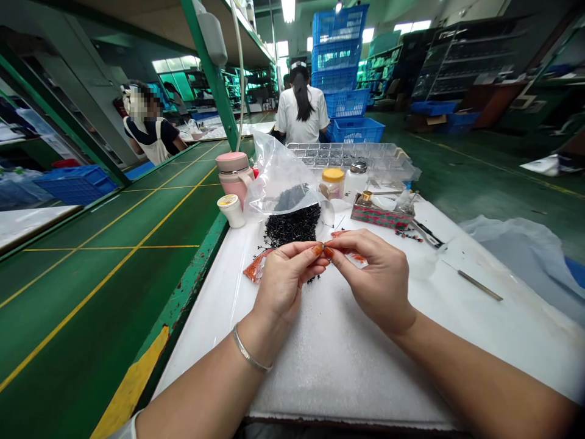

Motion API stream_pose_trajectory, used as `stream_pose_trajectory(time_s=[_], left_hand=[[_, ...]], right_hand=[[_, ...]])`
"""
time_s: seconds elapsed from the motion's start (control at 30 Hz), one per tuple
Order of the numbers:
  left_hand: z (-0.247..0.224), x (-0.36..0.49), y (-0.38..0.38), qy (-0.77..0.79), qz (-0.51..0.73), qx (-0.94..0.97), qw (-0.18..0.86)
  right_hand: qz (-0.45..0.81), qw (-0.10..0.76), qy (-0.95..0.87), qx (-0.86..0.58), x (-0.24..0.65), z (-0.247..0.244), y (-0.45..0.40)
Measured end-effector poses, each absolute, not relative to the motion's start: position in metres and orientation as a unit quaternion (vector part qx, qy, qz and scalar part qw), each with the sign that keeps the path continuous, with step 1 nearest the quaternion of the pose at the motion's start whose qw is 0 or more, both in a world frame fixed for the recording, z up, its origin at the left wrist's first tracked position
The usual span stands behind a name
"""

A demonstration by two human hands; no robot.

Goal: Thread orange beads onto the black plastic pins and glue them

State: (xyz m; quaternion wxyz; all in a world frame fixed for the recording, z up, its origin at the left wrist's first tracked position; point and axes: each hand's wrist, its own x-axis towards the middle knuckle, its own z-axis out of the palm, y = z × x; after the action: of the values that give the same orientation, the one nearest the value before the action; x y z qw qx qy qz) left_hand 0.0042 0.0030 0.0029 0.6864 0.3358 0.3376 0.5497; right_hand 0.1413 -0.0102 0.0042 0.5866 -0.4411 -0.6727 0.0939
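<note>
Above the white table [347,366], my left hand [290,268] and my right hand [375,274] meet fingertip to fingertip. Both are closed in a pinch around a tiny dark part [323,246], mostly hidden by the fingers. Just beyond them lies a heap of small black parts [295,225] at the mouth of a clear plastic bag [278,171]. A bag of orange pieces [256,267] lies partly behind my left hand, and more orange pieces show behind my right fingers. My left wrist wears a silver bangle.
A pink mug [233,174], white tub [231,211], yellow-lidded jar [333,183] and patterned box [381,213] stand beyond. A compartment tray [351,158] is farther back. A thin tool [479,285] lies right. Left runs a green conveyor [105,274]. Two people sit ahead.
</note>
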Motion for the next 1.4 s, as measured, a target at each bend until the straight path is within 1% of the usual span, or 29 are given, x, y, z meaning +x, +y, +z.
stream_pose_trajectory(time_s=[0.17, 0.4, 0.63, 0.87, 1.1, 1.17, 1.27, 1.4], left_hand=[[0.004, 0.005, 0.002, 0.341, 0.558, 0.337, 0.677], [0.005, 0.005, 0.0, 0.343, 0.563, 0.336, 0.672], [0.004, 0.005, 0.002, 0.349, 0.557, 0.346, 0.67], [0.002, 0.004, 0.001, 0.36, 0.551, 0.365, 0.658], [0.0, 0.005, 0.003, 0.368, 0.547, 0.372, 0.653], [-0.001, 0.005, 0.003, 0.367, 0.547, 0.372, 0.654], [0.0, 0.004, 0.003, 0.366, 0.543, 0.373, 0.658], [0.001, 0.004, 0.004, 0.365, 0.534, 0.361, 0.672]], right_hand=[[0.212, 0.593, -0.616, -0.473, 0.141, 0.003, -0.011], [0.252, 0.59, -0.6, -0.478, 0.142, 0.003, -0.01], [0.363, 0.584, -0.58, -0.437, 0.146, 0.006, -0.006], [0.372, 0.571, -0.587, -0.436, 0.148, 0.005, -0.004], [0.321, 0.574, -0.601, -0.454, 0.146, 0.005, -0.006], [0.323, 0.575, -0.596, -0.458, 0.146, 0.004, -0.006], [0.368, 0.578, -0.575, -0.446, 0.147, 0.001, -0.004], [0.48, 0.572, -0.53, -0.403, 0.149, -0.002, 0.002]])
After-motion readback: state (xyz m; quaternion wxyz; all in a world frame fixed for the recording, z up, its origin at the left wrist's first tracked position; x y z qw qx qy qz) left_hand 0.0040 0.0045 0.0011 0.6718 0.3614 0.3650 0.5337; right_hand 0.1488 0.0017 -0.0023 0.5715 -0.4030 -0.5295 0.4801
